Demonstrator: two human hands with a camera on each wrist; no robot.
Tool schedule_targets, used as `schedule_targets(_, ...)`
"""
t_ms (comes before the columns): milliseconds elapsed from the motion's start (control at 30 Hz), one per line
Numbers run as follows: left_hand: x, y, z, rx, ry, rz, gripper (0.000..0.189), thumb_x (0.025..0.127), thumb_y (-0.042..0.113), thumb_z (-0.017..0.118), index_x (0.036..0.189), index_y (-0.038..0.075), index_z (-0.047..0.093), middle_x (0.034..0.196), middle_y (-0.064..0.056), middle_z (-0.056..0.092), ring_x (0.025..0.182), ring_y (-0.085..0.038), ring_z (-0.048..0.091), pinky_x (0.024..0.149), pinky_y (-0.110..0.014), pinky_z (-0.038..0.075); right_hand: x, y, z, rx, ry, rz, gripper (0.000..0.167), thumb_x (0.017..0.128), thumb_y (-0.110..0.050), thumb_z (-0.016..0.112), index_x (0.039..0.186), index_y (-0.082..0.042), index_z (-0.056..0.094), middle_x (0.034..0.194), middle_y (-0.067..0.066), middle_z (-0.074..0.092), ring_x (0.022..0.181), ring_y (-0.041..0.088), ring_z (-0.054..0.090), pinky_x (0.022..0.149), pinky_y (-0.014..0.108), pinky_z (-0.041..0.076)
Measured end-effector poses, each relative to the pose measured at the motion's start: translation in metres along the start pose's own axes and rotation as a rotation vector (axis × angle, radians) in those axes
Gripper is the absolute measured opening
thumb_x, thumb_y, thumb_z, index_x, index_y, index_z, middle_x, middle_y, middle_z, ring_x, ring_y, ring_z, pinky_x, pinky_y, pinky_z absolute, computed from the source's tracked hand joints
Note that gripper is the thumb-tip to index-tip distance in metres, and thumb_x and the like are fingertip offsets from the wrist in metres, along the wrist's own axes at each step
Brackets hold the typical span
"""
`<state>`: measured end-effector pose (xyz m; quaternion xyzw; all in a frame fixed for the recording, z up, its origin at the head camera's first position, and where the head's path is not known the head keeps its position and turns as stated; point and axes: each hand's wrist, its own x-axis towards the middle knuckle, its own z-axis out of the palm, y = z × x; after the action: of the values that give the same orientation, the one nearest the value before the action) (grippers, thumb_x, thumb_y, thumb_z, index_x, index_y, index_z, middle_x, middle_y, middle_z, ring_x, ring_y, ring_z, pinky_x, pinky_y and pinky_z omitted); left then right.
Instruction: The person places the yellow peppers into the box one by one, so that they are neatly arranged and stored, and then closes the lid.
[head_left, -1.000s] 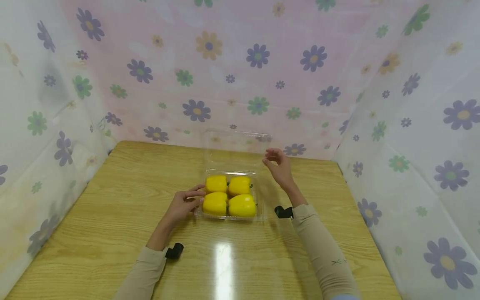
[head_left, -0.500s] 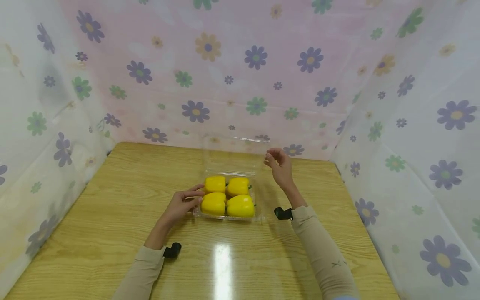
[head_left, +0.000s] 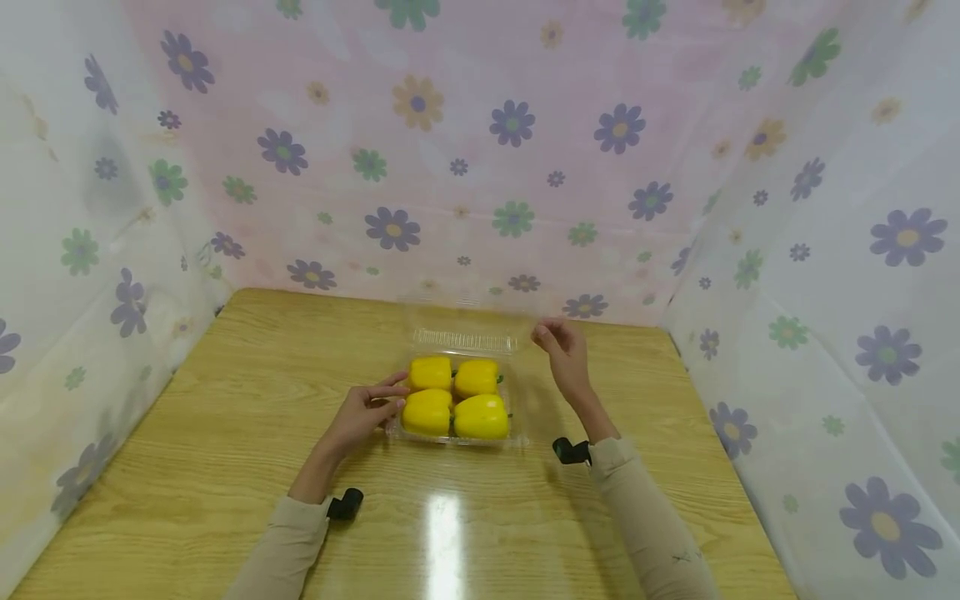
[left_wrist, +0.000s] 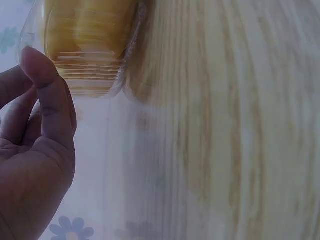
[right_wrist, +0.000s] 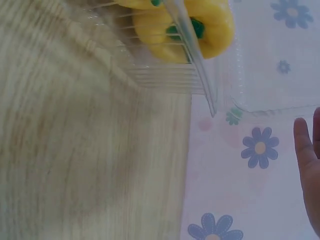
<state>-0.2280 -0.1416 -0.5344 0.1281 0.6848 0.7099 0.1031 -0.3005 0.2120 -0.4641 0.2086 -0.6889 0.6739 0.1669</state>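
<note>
Several yellow bell peppers (head_left: 481, 417) with green stems lie in two rows in a clear plastic container (head_left: 465, 442). My left hand (head_left: 360, 418) is at the container's left side, its thumb and fingers gripping the rim; the left wrist view shows the thumb (left_wrist: 42, 70) against the plastic edge. Behind the peppers, the hinged clear lid (head_left: 467, 340) stands raised. My right hand (head_left: 567, 357) is at the lid's right edge, thumb and forefinger pinched together there. In the right wrist view only part of this hand (right_wrist: 311, 165) shows, fingertips by the lid's edge.
The container stands on a wood-grain table (head_left: 285, 383). Flower-patterned curtains (head_left: 450, 167) surround the table at the back and both sides. A black camera (head_left: 345, 505) sits on the left wrist and another camera (head_left: 572, 451) on the right.
The lid's top edge has dropped lower in view, the lid looking shorter. My right hand has come down a little with it, thumb and forefinger closer together. The left hand stays at the rim.
</note>
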Motion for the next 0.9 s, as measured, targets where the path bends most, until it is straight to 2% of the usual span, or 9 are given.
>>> schedule_targets(100,0.000,0.002,0.001,0.004,0.017,-0.009,0.033,0.101,0.005,0.062,0.130,-0.010,0.064,0.160,-0.013,0.042,0.064,-0.011,0.052,0.055,-0.022,0.052,-0.006,0.008,0.000,0.047,0.008,-0.024,0.031,0.108,-0.008,0.048,0.104,0.021,0.057,0.096,0.015,0.065,0.096,0.024,0.065,0.095,0.030,0.057)
schedule_targets(167,-0.001,0.002,0.002,0.006,0.027,-0.007,0.034,0.102,0.006,0.062,0.131,-0.010,0.063,0.159,-0.014,0.043,0.064,-0.011,0.053,0.055,-0.023,0.053,-0.010,0.005,0.001,0.066,0.010,-0.021,0.037,0.110,-0.010,0.043,0.104,0.025,0.054,0.097,0.013,0.066,0.099,0.027,0.064,0.097,0.032,0.056)
schedule_targets(300,-0.002,0.003,0.003,0.019,0.042,0.017,0.038,0.103,0.009,0.061,0.136,-0.008,0.060,0.158,-0.015,0.044,0.069,-0.012,0.057,0.055,-0.024,0.054,-0.017,0.003,0.002,0.070,0.023,0.013,0.036,0.110,-0.004,0.035,0.093,0.023,0.052,0.095,0.007,0.065,0.097,0.022,0.064,0.095,0.030,0.056)
schedule_targets(433,-0.004,0.003,0.002,0.022,0.048,0.051,0.039,0.104,0.011,0.059,0.139,-0.007,0.057,0.159,-0.016,0.043,0.073,-0.014,0.058,0.056,-0.026,0.056,-0.025,0.002,0.002,0.029,0.017,0.050,0.031,0.106,0.006,0.040,0.079,0.019,0.048,0.093,0.001,0.060,0.093,0.015,0.057,0.086,0.026,0.052)
schedule_targets(500,-0.005,0.003,0.001,0.021,0.052,0.056,0.042,0.107,0.016,0.056,0.142,-0.006,0.055,0.154,-0.021,0.047,0.075,-0.014,0.059,0.058,-0.027,0.057,-0.029,0.002,0.002,0.005,0.013,0.071,0.028,0.104,0.008,0.045,0.079,0.018,0.049,0.095,0.001,0.059,0.097,0.018,0.055,0.087,0.026,0.048)
schedule_targets(567,-0.005,0.003,0.000,0.015,0.057,0.051,0.046,0.109,0.024,0.050,0.144,-0.007,0.053,0.150,-0.025,0.048,0.077,-0.014,0.059,0.060,-0.028,0.059,-0.034,0.003,0.002,-0.020,0.003,0.094,0.023,0.103,0.007,0.049,0.085,0.020,0.053,0.102,0.005,0.060,0.104,0.021,0.055,0.092,0.024,0.046)
schedule_targets(700,-0.008,0.005,-0.003,-0.001,0.059,0.005,0.061,0.111,0.042,0.037,0.151,-0.003,0.044,0.125,-0.041,0.053,0.081,-0.015,0.063,0.067,-0.030,0.061,-0.047,0.004,-0.002,-0.092,-0.037,0.156,0.021,0.104,0.001,0.051,0.113,0.019,0.058,0.123,0.020,0.059,0.118,0.024,0.052,0.100,0.021,0.045)
schedule_targets(800,-0.011,0.007,-0.005,-0.021,0.057,-0.033,0.067,0.111,0.048,0.032,0.155,-0.002,0.037,0.139,-0.038,0.048,0.088,-0.017,0.065,0.073,-0.029,0.062,-0.058,0.006,-0.007,-0.163,-0.097,0.223,0.034,0.105,-0.005,0.052,0.135,0.011,0.053,0.140,0.025,0.052,0.127,0.030,0.049,0.103,0.029,0.046)
schedule_targets(900,-0.014,0.010,-0.005,-0.031,0.049,-0.050,0.068,0.112,0.047,0.030,0.157,-0.004,0.030,0.160,-0.029,0.032,0.096,-0.018,0.065,0.076,-0.027,0.061,-0.071,0.006,-0.011,-0.214,-0.170,0.325,0.045,0.106,-0.012,0.051,0.147,0.004,0.043,0.152,0.023,0.040,0.136,0.040,0.040,0.107,0.046,0.046)
